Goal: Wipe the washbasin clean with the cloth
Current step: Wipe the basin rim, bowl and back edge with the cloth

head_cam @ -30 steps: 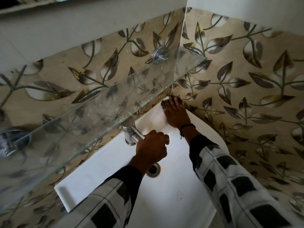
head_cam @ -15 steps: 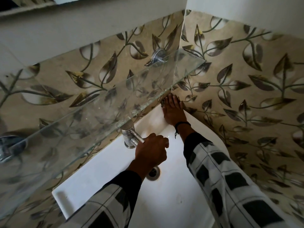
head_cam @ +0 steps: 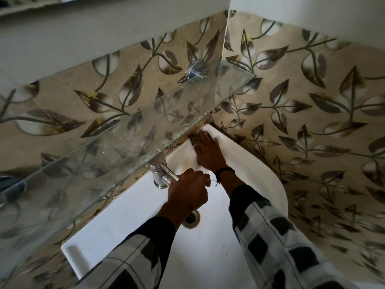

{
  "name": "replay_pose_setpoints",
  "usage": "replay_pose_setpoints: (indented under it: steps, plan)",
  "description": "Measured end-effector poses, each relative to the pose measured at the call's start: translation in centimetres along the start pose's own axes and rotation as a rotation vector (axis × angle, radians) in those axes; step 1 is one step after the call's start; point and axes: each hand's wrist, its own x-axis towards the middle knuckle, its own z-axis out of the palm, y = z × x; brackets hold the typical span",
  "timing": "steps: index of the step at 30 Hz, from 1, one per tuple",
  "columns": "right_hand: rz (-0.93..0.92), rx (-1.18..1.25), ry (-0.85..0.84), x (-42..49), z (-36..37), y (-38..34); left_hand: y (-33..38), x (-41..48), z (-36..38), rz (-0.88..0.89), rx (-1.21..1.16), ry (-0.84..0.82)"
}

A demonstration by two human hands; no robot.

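Note:
The white washbasin point(head_cam: 125, 224) sits in a tiled corner beneath a glass shelf. My right hand point(head_cam: 208, 153) lies flat, fingers straight, on the basin's far rim near the corner. It presses a dark cloth point(head_cam: 192, 139), of which only a small edge shows past my fingertips. My left hand point(head_cam: 187, 195) grips the spout of the chrome tap point(head_cam: 158, 167) above the bowl. Brownish stains show on the rim between the tap and my right hand.
A glass shelf point(head_cam: 100, 159) on a chrome bracket point(head_cam: 195, 70) overhangs the basin's back edge and the tap. Leaf-patterned tiled walls point(head_cam: 312, 126) close in at the back and on the right. The drain point(head_cam: 192, 220) lies just below my left wrist.
My right hand with the cloth has slid out of the far corner a little way along the back rim, baring the white corner. My left hand stays on the tap spout.

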Motion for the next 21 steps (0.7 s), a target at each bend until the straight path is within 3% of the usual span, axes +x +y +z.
replay_pose_setpoints:
  steps: [4,7,11,14,16,21]
  plan:
    - [-0.135,-0.088,-0.022,-0.3,-1.0,2.5,-0.1,-0.1,-0.2,0.005,-0.016,-0.037]
    - [0.009,-0.169,-0.02,1.8,-1.4,3.5,-0.1,-0.1,-0.3,0.01,-0.02,-0.052]
    - [0.115,-0.077,-0.02,1.8,-0.6,1.0,0.0,-0.1,-0.4,-0.006,-0.013,-0.044]
    - [-0.098,-0.017,-0.08,-0.7,-0.5,1.3,0.0,0.0,-0.3,-0.006,-0.009,-0.054]
    - [-0.192,-0.102,-0.105,-1.0,-1.1,2.9,0.0,0.1,-0.3,-0.001,-0.006,-0.054]
    - [-0.013,-0.147,-0.088,2.0,-2.4,3.3,-0.1,0.2,0.0,-0.004,0.0,-0.073]
